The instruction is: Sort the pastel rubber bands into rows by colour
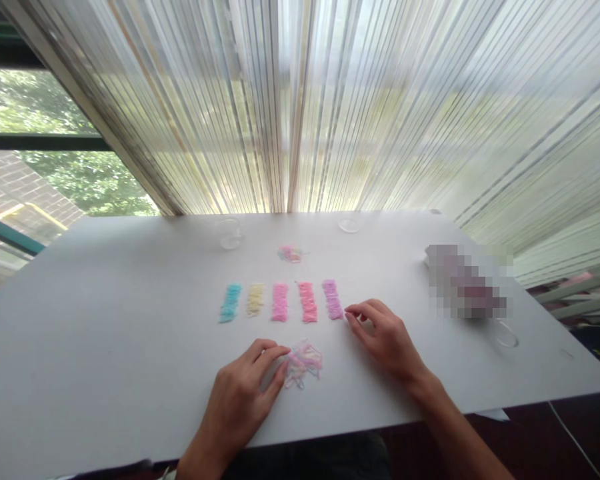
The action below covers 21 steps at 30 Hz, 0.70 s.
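Observation:
On the white table, thin band-like pieces lie in separate colour columns: blue, pale yellow, pink, coral pink and purple. A loose pile of mixed pastel pieces lies nearer me. My left hand rests at this pile's left edge, thumb and index finger apart. Beside the lower end of the purple column is my right hand, thumb and index tips pinched together; whatever is between them is too small to make out.
A smaller mixed pile lies beyond the columns. Farther back are a clear cup-like container and a clear round lid. A blurred-out object with a loop lies at right. String curtains hang behind the table.

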Tool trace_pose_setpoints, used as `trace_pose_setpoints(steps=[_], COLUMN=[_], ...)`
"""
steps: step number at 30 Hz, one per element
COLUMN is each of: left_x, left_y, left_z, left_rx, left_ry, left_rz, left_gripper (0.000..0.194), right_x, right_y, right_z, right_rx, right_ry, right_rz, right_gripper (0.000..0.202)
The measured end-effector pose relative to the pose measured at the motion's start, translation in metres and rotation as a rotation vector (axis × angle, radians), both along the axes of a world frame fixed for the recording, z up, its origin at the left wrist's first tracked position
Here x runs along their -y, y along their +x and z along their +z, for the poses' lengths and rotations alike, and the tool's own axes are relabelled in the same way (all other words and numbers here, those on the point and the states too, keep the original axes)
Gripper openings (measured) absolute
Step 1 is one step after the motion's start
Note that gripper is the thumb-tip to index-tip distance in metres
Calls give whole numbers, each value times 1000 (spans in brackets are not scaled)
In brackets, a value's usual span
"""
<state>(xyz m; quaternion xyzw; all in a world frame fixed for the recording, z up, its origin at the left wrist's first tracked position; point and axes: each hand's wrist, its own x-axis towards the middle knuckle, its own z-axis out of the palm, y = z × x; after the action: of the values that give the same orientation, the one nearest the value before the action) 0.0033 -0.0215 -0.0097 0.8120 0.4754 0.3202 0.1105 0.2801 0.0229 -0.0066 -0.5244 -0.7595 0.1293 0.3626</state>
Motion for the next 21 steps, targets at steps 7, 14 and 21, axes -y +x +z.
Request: trace_pose_setpoints(steps=[7,14,21], left_x=[2,5,4], left_y=[-5,-9,-5], left_z=[1,5,2], left_rx=[-82,-115,-112], left_ry=[-16,-64,-55], left_rz=[11,16,21], left_gripper=[22,17,17], right_x=[43,51,52], right_y=[-26,-48,-46], right_z=[1,-4,-5], right_rx=[-58,-63,-83], right_ry=[-43,-61,-68], right_rz=[99,167,173], right_gripper=[11,11,11])
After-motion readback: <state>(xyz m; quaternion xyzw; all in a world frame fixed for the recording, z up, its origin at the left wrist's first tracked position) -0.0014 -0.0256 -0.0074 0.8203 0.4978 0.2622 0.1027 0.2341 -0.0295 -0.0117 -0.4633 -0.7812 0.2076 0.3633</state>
